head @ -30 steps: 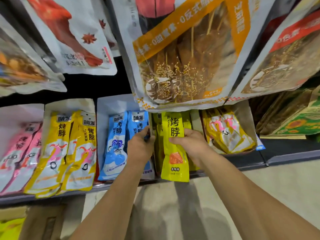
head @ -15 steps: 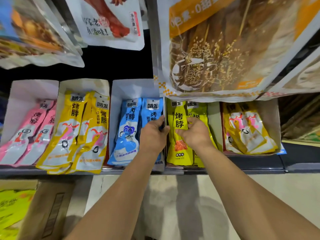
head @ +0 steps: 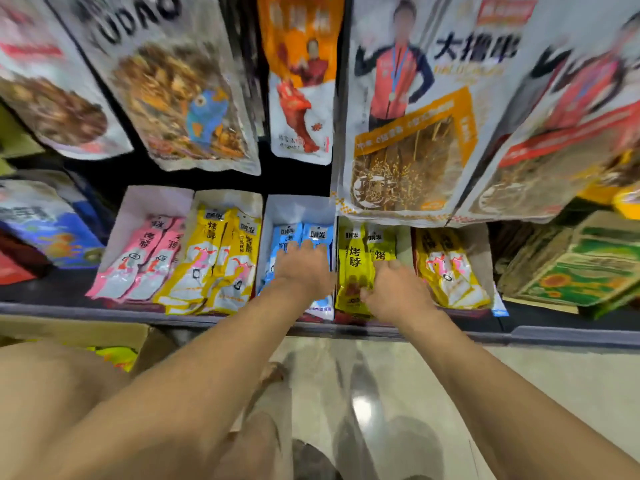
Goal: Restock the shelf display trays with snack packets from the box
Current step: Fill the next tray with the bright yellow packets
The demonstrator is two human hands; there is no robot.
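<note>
Several white display trays stand in a row on the shelf (head: pixel 571 336). My left hand (head: pixel 304 268) rests on the blue packets (head: pixel 289 233) in the middle tray (head: pixel 298 207), beside the divider, with its fingers stretched forward. In the tray to the right, my right hand (head: pixel 394 289) lies on the yellow-green packets (head: pixel 353 261), fingers bent onto one packet and thumb against its lower part. The cardboard box (head: pixel 76 330) sits at the lower left with yellow packets (head: pixel 116 355) inside.
To the left are trays with pink packets (head: pixel 145 258) and yellow packets (head: pixel 214 258); yellow-and-white packets (head: pixel 450 268) fill the right tray. Large snack bags (head: pixel 408 140) hang low over the trays. Green boxes (head: pixel 581 265) stand at the right. The tiled floor (head: pixel 381 393) lies below.
My right hand has slid toward the front of the yellow-green tray, the packet now lying in it. My left hand has shifted from the divider onto the blue packets. The view has tilted upward.
</note>
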